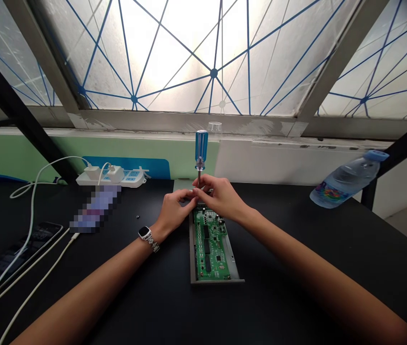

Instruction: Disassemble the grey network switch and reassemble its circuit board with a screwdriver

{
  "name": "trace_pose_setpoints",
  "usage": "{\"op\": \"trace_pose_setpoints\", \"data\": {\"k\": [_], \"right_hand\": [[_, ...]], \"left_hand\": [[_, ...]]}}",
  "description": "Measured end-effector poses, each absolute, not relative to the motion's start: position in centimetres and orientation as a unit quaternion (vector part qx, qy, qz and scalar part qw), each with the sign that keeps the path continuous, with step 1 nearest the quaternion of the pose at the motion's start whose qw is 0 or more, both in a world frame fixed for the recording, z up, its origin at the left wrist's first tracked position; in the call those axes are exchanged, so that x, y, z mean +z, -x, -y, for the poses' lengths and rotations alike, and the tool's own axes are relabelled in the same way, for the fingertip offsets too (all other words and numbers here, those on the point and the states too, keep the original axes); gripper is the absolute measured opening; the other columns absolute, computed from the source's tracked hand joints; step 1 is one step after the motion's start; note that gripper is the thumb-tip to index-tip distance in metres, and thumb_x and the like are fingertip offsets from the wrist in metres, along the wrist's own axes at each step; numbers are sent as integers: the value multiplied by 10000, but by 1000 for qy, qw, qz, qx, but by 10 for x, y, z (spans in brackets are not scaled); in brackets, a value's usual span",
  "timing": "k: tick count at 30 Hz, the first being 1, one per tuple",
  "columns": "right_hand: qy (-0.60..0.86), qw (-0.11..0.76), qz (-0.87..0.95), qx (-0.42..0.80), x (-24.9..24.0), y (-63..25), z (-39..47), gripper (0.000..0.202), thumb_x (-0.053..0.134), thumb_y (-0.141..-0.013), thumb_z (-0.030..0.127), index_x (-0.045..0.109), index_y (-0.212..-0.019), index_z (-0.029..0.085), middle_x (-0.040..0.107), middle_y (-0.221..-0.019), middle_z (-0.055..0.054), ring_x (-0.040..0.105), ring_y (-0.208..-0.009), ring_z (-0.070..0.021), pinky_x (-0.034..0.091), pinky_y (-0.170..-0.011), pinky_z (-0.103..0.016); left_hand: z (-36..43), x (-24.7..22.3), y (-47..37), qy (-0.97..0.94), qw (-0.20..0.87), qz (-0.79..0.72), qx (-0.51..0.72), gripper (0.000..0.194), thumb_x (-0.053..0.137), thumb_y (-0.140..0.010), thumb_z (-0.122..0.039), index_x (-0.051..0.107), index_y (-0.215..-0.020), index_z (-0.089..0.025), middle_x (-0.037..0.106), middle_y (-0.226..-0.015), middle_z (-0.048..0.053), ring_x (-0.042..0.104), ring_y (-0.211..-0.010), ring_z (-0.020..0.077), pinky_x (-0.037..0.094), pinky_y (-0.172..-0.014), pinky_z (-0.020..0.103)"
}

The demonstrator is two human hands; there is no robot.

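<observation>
Left hand bent at far end of grey tray; its grip cannot be told. Upright screwdriver, clear blue handle, pinched by its thin metal shaft in the right hand. Flat green board framed by the tray's straight edges. Room given by smooth black tabletop toward the plastic bottle.

R hand, fingers pinched abt shaft of upright blue-handled screwdriver, over far end of green PCB in metal tray; L hand, w/ wristwatch, close against R. Blk surface also bears pwr strip & phone, L; water btl, R.
</observation>
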State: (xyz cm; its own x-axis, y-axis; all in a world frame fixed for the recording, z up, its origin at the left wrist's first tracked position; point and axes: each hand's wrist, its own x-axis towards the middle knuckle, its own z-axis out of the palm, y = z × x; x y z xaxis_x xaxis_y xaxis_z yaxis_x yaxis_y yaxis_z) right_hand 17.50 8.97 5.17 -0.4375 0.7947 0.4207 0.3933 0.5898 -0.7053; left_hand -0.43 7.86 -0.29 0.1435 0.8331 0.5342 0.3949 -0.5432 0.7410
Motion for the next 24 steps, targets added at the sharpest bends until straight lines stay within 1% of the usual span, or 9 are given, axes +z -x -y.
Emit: {"op": "trace_pose_setpoints", "data": {"k": [3,8,13,15,17,19,24], "right_hand": [[361,406,789,287,51,-174,-90,112,576,-969,275,648,-933,197,712,-808,-25,686,-707,-170,537,-642,-295],[360,440,760,314,55,-173,-89,135,558,-997,319,602,-948,202,731,-828,-33,677,-695,-163,560,-665,-308],[362,486,678,416,57,-185,-78,110,551,-991,320,496,-980,225,738,-837,-22,686,-632,-148,586,-644,-317],[364,500,629,471,51,-195,-66,200,625,-955,328,446,-981,242,748,-834,-10,711,-660,-160,598,-667,-330],[354,525,581,511,43,-205,-53,353,754,-869,327,422,-960,249,770,-862,-18,731,-695,-173,609,-704,-345],[361,558,515,542,34,-214,-40,441,831,-802,324,422,-953,253,784,-870,-22,739,-703,-178,614,-723,-349],[382,601,364,600,19,-219,-21,469,896,-726,263,485,-952,244,799,-913,-43,756,-756,-183,623,-780,-349]], "left_hand": [[-78,-3,4,-721,223,-430,496,144,688,-900,-302,768,-895,-183,811,-884,50,730,-764,194,551,-724,292],[-75,5,4,-725,215,-428,495,146,646,-930,-278,754,-949,-181,806,-937,56,735,-818,200,550,-754,302],[-61,19,16,-720,210,-417,512,163,602,-973,-278,731,-986,-179,796,-964,66,739,-917,207,546,-789,302],[-52,21,24,-739,196,-409,499,136,619,-959,-261,724,-994,-183,787,-987,71,729,-907,202,547,-780,303],[-43,21,31,-766,182,-396,472,123,650,-933,-243,717,-1019,-185,775,-993,77,714,-864,196,548,-761,310],[-37,20,34,-792,171,-377,448,127,670,-918,-230,708,-1031,-187,761,-988,82,695,-849,195,549,-754,318],[-32,18,24,-835,168,-327,409,114,708,-907,-217,705,-1020,-195,739,-975,73,679,-910,207,552,-800,341]]}}
